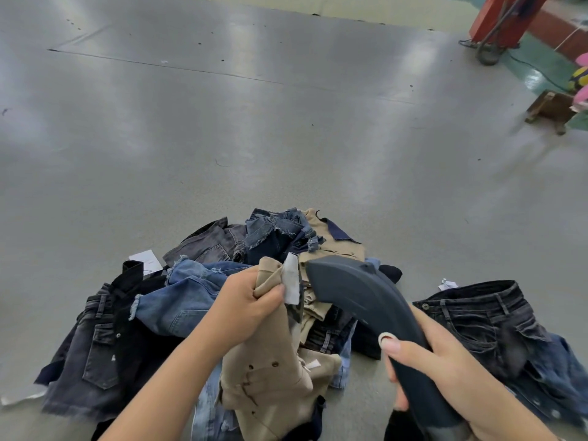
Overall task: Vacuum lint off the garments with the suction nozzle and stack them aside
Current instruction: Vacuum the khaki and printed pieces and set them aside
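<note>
Beige garment (270,370) bunched in the left hand (245,310) at lower centre; right hand (436,361) fingers wrap the dark suction nozzle (366,300) beside it.

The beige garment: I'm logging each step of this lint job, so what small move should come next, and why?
Probably bring the suction nozzle onto the beige garment and draw it along the cloth. The left hand already grips the garment's bunched top edge, lifted above the pile, and the right hand holds the nozzle's handle with its tip close beside that edge; contact cannot be told.
</note>
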### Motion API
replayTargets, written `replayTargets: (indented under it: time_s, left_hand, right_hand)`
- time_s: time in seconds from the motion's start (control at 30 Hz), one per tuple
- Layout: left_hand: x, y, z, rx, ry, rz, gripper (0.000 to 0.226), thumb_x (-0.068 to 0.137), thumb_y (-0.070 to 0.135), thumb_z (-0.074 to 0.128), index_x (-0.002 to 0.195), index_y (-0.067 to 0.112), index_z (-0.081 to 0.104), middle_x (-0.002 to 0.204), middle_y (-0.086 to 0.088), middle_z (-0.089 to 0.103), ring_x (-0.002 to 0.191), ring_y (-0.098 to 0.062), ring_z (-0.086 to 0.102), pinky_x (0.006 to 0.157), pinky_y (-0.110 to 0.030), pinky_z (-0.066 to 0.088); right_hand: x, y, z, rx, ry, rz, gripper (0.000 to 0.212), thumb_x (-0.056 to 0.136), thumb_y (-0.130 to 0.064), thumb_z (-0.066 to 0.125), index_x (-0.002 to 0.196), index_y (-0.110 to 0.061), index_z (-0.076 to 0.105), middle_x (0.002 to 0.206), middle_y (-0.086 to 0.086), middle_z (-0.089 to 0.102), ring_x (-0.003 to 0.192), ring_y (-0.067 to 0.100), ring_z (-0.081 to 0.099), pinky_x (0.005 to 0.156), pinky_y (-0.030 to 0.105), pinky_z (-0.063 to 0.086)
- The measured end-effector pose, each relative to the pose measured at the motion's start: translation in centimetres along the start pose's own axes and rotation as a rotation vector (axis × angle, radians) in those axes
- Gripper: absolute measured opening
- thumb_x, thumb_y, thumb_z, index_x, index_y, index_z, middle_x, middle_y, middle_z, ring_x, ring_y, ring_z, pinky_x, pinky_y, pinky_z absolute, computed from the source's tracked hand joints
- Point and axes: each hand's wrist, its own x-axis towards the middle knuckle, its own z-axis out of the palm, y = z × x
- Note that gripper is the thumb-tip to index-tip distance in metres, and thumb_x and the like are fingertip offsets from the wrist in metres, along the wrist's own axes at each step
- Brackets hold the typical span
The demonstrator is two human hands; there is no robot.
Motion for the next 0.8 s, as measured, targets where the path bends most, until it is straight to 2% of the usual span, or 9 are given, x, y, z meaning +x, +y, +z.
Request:
replayTargets:
  time_s: [0.1,0.23,0.3,0.47,0.53,0.6,0.7,0.8]
  left_hand:
    - [0.1,-0.2,0.0,0.045,0.012,0.028,0.032,0.079,0.021,0.054,0.052,0.020,0.037,0.060,0.017,0.047,0.055,-0.001,0.042,0.054,-0.012,0.033]
    - [0.0,-0.1,0.2,0.023,-0.015,-0.004,0.031,0.082,0.018,0.058,0.054,0.013,0.044,0.057,0.017,0.047,0.055,-0.001,0.042,0.054,-0.013,0.032]
    - [0.0,0.1,0.3,-0.020,-0.047,-0.036,0.029,0.081,0.019,0.058,0.057,0.012,0.045,0.054,0.018,0.045,0.053,-0.001,0.039,0.053,-0.014,0.032]
    - [-0.4,0.7,0.5,-0.117,-0.114,-0.110,0.035,0.077,0.024,0.056,0.057,0.002,0.038,0.056,0.007,0.039,0.053,-0.006,0.035,0.052,-0.018,0.031]
    - [-0.3,0.6,0.5,-0.124,-0.088,-0.149,0.035,0.079,0.024,0.059,0.054,0.012,0.037,0.052,0.012,0.037,0.050,-0.004,0.034,0.050,-0.016,0.030]
    - [-0.1,0.3,0.4,-0.093,-0.020,-0.180,0.049,0.086,0.015,0.064,0.048,0.024,0.033,0.046,0.013,0.035,0.045,-0.002,0.031,0.047,-0.014,0.027]
    - [0.3,0.1,0.3,-0.033,0.113,-0.200,0.057,0.087,0.011,0.062,0.045,0.024,0.027,0.042,0.012,0.027,0.041,-0.005,0.026,0.042,-0.014,0.024]
    - [0.5,0.0,0.3,0.008,0.155,-0.176,0.054,0.086,0.008,0.062,0.049,0.023,0.026,0.044,0.012,0.025,0.043,-0.006,0.025,0.043,-0.017,0.024]
  right_hand:
    - [-0.3,0.0,-0.6,0.000,-0.026,0.020,0.038,0.065,-0.047,0.070,0.102,-0.046,0.062,0.067,0.013,0.061,0.052,0.034,0.058,0.056,0.039,0.052]
    - [-0.1,0.5,-0.1,-0.072,-0.094,0.065,0.036,0.068,-0.050,0.068,0.103,-0.055,0.057,0.068,0.008,0.064,0.055,0.029,0.061,0.057,0.036,0.053]
    - [0.2,0.7,0.2,-0.072,-0.069,0.056,0.037,0.070,-0.048,0.068,0.105,-0.050,0.058,0.067,0.008,0.063,0.053,0.029,0.059,0.055,0.035,0.052]
    - [0.9,0.1,0.0,0.032,0.080,0.001,0.021,0.074,-0.035,0.066,0.094,-0.040,0.064,0.064,0.012,0.061,0.047,0.030,0.057,0.048,0.032,0.050]
    - [0.9,-0.1,-0.4,0.056,0.106,-0.008,0.021,0.073,-0.036,0.067,0.094,-0.039,0.065,0.064,0.013,0.061,0.047,0.031,0.057,0.048,0.032,0.050]
    - [0.6,-0.2,-0.6,0.057,0.087,-0.002,0.025,0.069,-0.040,0.071,0.093,-0.040,0.065,0.064,0.013,0.061,0.048,0.031,0.057,0.048,0.032,0.051]
    - [0.0,0.4,-0.7,0.022,-0.007,0.032,0.038,0.062,-0.047,0.073,0.099,-0.044,0.063,0.065,0.011,0.061,0.051,0.030,0.057,0.052,0.036,0.052]
    - [0.0,0.7,-0.5,-0.038,-0.105,0.077,0.037,0.067,-0.049,0.071,0.102,-0.052,0.059,0.067,0.008,0.063,0.054,0.028,0.058,0.054,0.034,0.053]
